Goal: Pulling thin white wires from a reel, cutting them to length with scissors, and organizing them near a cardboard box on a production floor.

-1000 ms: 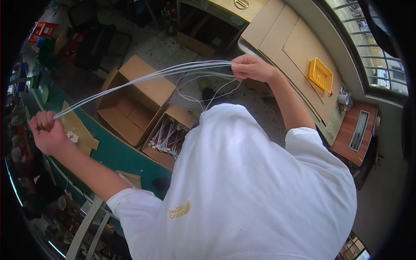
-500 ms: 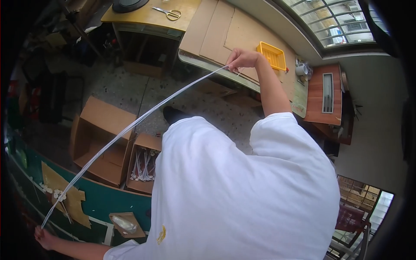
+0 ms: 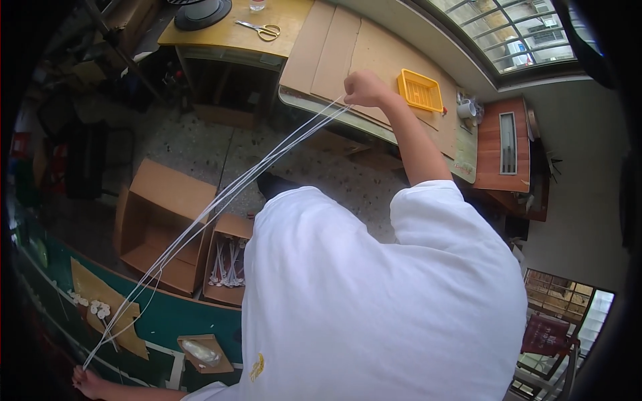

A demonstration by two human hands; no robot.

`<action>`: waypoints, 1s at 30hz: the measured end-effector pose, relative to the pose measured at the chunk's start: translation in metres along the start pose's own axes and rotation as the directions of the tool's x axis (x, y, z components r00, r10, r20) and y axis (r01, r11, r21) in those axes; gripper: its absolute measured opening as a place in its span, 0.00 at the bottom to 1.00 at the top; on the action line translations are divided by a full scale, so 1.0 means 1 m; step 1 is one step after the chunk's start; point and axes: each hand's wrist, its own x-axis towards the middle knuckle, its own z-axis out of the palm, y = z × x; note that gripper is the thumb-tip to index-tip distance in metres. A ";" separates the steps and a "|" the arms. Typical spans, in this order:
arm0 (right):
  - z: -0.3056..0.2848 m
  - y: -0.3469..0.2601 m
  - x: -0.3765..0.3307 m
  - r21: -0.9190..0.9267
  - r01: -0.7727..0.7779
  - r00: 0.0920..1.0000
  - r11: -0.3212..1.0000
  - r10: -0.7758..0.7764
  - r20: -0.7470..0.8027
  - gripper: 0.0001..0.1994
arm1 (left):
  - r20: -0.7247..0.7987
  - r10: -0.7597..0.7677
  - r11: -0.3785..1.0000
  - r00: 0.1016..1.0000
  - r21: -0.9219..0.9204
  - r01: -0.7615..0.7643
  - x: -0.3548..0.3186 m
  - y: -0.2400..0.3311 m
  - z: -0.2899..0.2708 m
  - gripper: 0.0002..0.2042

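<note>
Several long thin white cords (image 3: 246, 179) stretch diagonally between my two hands. At the lower left, my left hand (image 3: 85, 382) is closed round one end of them. The other end is in the closed fingers of my right hand (image 3: 366, 89), raised near the edge of the cardboard-covered table. Between the hands the cords are spread slightly apart, and one sags in a loose loop near the lower end. Below them, on the green table (image 3: 194, 319), a piece of brown cardboard (image 3: 100, 284) carries small white round pieces (image 3: 100, 309).
An open cardboard box (image 3: 164, 200) stands beside a smaller box (image 3: 229, 227) with bundles of white cords. A shallow box (image 3: 212, 342) holds a clear plastic bag. Scissors (image 3: 267, 32) lie on the yellow table (image 3: 294, 13); a yellow basket (image 3: 438, 99) sits on cardboard (image 3: 381, 50).
The cords, close together before, are now fanned apart, with a slack loop near the lower end. My left hand has shifted slightly right and down; my right fist has turned.
</note>
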 end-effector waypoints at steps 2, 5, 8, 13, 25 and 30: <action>0.005 -0.026 0.003 -0.248 -0.185 0.932 0.951 0.090 -0.352 0.11 | 0.259 0.247 0.066 0.934 0.957 -0.282 -0.018 -0.017 0.033 0.11; 0.011 -0.030 0.002 -0.172 -0.372 0.785 0.912 0.211 -0.583 0.17 | 0.320 0.340 0.040 0.884 0.935 -0.354 -0.028 0.049 0.040 0.13; 0.020 -0.016 0.008 0.189 -0.564 0.707 0.804 0.589 -0.391 0.28 | 0.227 0.300 0.225 0.927 0.927 -0.300 -0.044 0.035 0.019 0.12; 0.063 0.010 0.020 0.902 -0.430 0.688 -0.043 0.630 0.358 0.32 | 0.044 -0.410 0.627 0.911 0.739 0.247 -0.051 0.066 0.006 0.13; 0.087 0.031 0.012 -0.165 -0.372 0.910 0.914 0.394 0.131 0.28 | 0.089 -0.103 0.404 0.991 0.914 -0.040 -0.143 -0.255 -0.067 0.14; 0.065 -0.200 -0.013 0.302 0.386 0.913 0.872 -0.314 -0.260 0.16 | -0.073 -0.342 0.282 0.937 0.943 0.176 -0.222 -0.384 -0.156 0.18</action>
